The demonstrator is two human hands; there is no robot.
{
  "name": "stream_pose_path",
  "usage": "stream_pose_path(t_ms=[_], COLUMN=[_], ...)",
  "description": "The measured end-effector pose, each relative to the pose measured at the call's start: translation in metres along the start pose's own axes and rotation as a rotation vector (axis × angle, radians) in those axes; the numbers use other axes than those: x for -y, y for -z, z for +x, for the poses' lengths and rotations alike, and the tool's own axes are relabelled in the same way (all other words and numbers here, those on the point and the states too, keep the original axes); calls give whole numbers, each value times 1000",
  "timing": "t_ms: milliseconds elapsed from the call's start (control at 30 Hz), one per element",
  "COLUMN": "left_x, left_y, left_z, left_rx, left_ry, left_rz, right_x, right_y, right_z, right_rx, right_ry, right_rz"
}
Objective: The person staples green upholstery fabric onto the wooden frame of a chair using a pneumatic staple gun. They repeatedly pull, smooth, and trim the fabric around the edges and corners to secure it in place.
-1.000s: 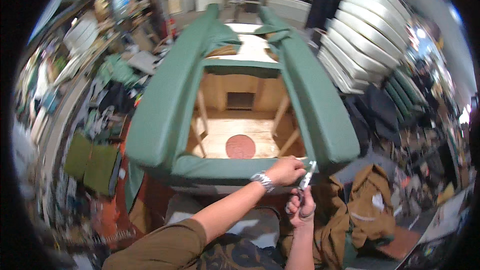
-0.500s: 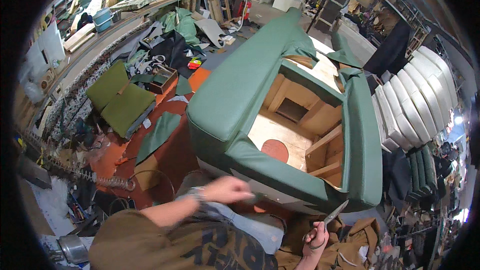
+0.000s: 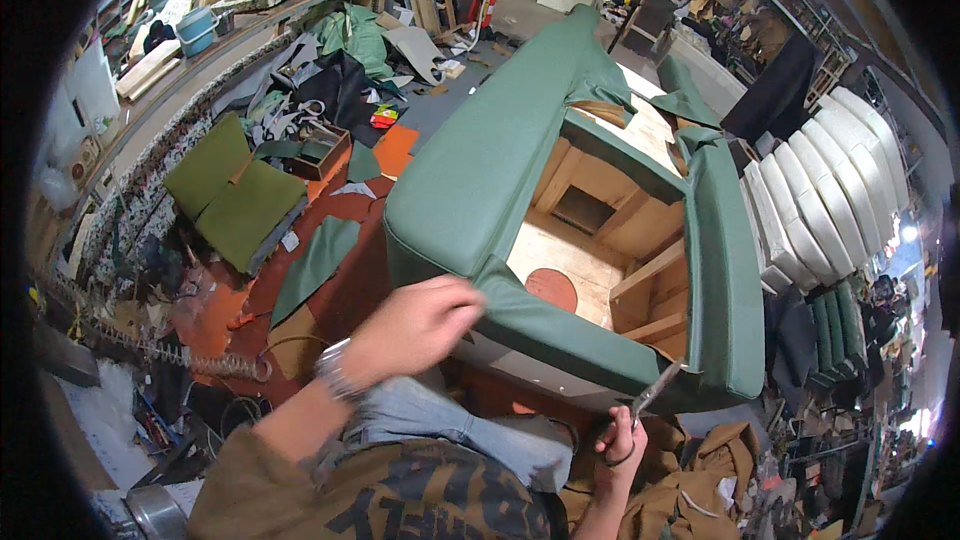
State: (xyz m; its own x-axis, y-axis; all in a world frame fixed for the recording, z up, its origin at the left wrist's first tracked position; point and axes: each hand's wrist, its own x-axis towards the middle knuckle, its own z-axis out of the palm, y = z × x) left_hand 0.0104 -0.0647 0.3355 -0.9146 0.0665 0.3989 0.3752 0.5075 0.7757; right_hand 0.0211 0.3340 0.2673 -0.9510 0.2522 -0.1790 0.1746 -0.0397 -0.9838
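My right hand (image 3: 620, 440) is closed around a pair of scissors (image 3: 657, 390), with a finger through a handle loop. The blades point up and away, their tips by the front right corner of a green upholstered sofa frame (image 3: 570, 330). My left hand (image 3: 425, 330) hovers at the frame's front left corner, fingers curled together. What lies between those fingers, if anything, is hidden. Green covering wraps the sofa's thick left side (image 3: 480, 170), front rail and right side. Inside the open frame, bare wooden boards and a round reddish patch (image 3: 551, 289) show.
Left of the sofa, an olive cushion pair (image 3: 235, 195), a green offcut (image 3: 315, 265) and a wooden box (image 3: 325, 155) lie on the floor. White foam pieces (image 3: 830, 190) are stacked at right. Brown cloth (image 3: 710, 485) lies near my right arm; a coil spring (image 3: 215, 364) sits at left.
My left hand has moved up and away from me to the sofa's front left corner. The right hand with the scissors has shifted slightly up and left, and the view has shifted a little.
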Motion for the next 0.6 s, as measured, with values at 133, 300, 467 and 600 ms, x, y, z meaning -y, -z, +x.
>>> stream_pose_path(t_ms=[133,300,467,600], left_x=[9,28,27,22], left_y=[-78,-117,-124,-122], left_z=[105,125,106,67], left_rx=[305,540,230,112], left_ry=[238,191,156,7], left_rz=[619,1110,1165,1068], right_x=[23,23,8,-1], right_y=[-16,-11,-2,-5], right_z=[-16,-39,-43,-41], right_rx=[109,167,167,186], right_ry=[77,78,2,-12], right_rz=[-122,-229,-285,-348])
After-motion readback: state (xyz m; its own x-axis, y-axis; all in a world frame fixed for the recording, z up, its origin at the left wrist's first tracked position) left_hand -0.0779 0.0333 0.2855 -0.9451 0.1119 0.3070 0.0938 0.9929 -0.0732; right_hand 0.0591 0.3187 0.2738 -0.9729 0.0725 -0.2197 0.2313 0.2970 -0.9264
